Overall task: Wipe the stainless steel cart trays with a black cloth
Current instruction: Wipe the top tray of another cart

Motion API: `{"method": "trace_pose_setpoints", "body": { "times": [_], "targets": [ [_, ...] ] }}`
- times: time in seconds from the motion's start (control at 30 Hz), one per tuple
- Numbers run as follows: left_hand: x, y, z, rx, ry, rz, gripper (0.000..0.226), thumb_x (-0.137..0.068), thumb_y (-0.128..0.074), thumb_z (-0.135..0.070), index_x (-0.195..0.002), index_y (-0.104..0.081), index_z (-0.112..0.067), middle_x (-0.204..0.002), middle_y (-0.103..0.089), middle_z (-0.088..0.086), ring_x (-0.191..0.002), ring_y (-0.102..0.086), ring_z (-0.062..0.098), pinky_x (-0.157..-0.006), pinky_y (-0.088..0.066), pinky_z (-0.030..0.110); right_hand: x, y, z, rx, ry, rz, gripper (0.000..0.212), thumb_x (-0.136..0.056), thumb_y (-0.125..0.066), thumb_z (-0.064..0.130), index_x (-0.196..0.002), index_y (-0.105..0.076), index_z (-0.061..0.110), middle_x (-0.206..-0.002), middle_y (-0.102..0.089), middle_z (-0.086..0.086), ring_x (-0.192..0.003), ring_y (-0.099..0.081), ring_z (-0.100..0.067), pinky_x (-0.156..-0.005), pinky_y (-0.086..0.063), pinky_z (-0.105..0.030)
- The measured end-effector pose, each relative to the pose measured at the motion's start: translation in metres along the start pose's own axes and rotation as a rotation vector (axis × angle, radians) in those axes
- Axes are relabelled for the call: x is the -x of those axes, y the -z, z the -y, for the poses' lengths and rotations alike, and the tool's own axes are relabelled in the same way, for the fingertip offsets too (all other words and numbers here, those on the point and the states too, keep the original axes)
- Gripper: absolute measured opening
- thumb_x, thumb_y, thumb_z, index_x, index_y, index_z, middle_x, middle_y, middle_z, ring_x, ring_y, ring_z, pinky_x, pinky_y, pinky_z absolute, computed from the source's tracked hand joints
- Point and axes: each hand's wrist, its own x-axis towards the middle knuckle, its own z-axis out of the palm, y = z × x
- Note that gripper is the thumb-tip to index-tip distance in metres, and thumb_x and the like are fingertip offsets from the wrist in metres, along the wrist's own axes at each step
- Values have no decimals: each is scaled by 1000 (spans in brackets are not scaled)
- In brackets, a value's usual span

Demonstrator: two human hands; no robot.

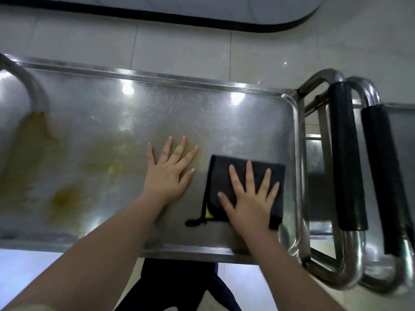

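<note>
Floor (179,48): pale glossy tiles with thin dark grout lines and one small bright glint of light at the right.
White panel (157,2): runs along the top edge and curves down at its right end; what it belongs to cannot be told.
Black band (202,20): thin dark strip edging the white panel where it meets the floor.
Steel tube handles (323,75): two bent shiny loops at the right, one just beside the other.
Foam sleeves (347,158): one black sleeve wrapped round each handle's straight run.
Dark trousers (179,288): bottom centre, over the floor.
</note>
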Motion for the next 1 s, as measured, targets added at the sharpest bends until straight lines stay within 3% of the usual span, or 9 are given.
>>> {"method": "trace_pose_setpoints", "body": {
  "times": [0.13,0.37,0.5,0.63,0.73,0.87,1.0],
  "targets": [
    [-1,4,-2,-22,15,10,57,-98,-16,-57,-153,-10,-48,-164,-3,-10,-152,1,24,-113,4,65,45,-15,12,28,-2,5,72,-90,-24,72,-154,-17,41,-164,-14,-5,-144,-4,-52,-111,-1,-72],
    [-9,16,10,105,-31,96,56,-98,-29,-56,-152,-15,-48,-164,1,-10,-151,7,22,-114,9,63,40,-7,15,75,-47,67,72,-90,-20,74,-154,-16,42,-163,-15,-5,-144,-7,-54,-110,-3,-74],
    [-9,33,51,207,21,9,55,-100,-27,-50,-153,-24,-38,-165,-10,-3,-151,1,27,-115,5,61,40,-5,17,97,-102,88,72,-87,-15,77,-152,-4,48,-164,-8,0,-146,1,-49,-112,2,-70],
    [-15,31,92,-25,-26,92,65,-91,-9,-67,-153,-4,-49,-165,3,-8,-151,8,25,-110,13,66,42,-3,20,72,-139,87,71,-85,-15,79,-149,3,54,-164,4,8,-147,14,-40,-115,10,-62],
    [-18,23,92,-81,-44,63,63,-91,-7,-71,-149,8,-54,-161,13,-14,-151,6,25,-106,13,69,58,-8,29,-2,-188,89,72,-84,-16,79,-149,3,54,-163,8,11,-146,21,-35,-116,12,-59],
    [-18,14,98,-59,-74,19,60,-94,-8,-69,-150,9,-54,-164,7,-10,-151,6,25,-104,18,69,92,-20,70,39,-131,122,70,-90,-19,73,-154,-9,45,-164,-7,1,-146,5,-48,-113,1,-67],
    [-16,14,98,-35,-79,9,59,-96,-8,-64,-152,7,-49,-165,6,-7,-151,9,27,-106,16,71,48,-7,91,61,-59,171,68,-86,-5,78,-147,14,55,-163,13,6,-143,19,-49,-110,8,-70]
  ]
}}
